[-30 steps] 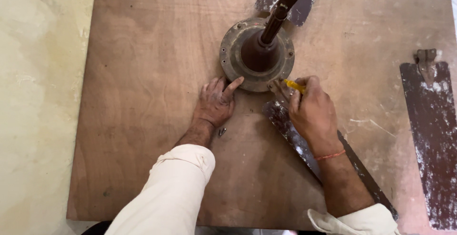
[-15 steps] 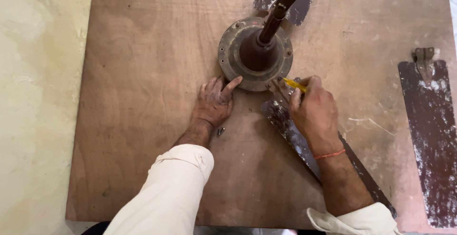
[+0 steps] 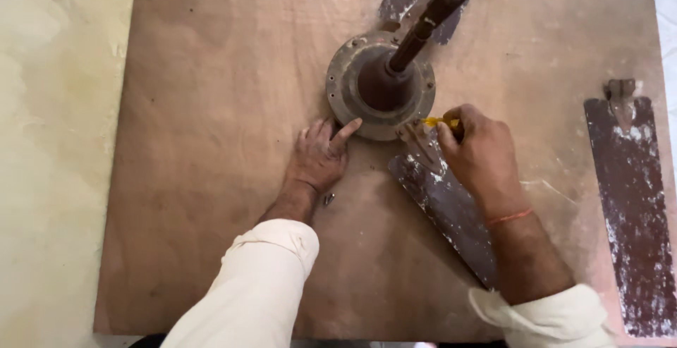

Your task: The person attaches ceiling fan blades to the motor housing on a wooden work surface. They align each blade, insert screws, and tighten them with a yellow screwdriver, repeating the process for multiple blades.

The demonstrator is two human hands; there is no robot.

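Both arms wear cream sleeves — the left sleeve (image 3: 257, 284) reaches down near the wrist, the right sleeve (image 3: 546, 318) sits pushed up the forearm. 1 thin orange thread (image 3: 509, 216) circles the right wrist — hands bare.

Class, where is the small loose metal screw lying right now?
In the head view, the small metal screw lies on the brown wooden board, just right of the left hand's wrist.

Round grey-brown rusty metal fan hub (image 3: 360, 87) w/ dark maroon centre; long brown blade (image 3: 444, 207), white-flecked; small yellow-handled tool (image 3: 438, 121); reddish-brown plywood board (image 3: 211, 143).
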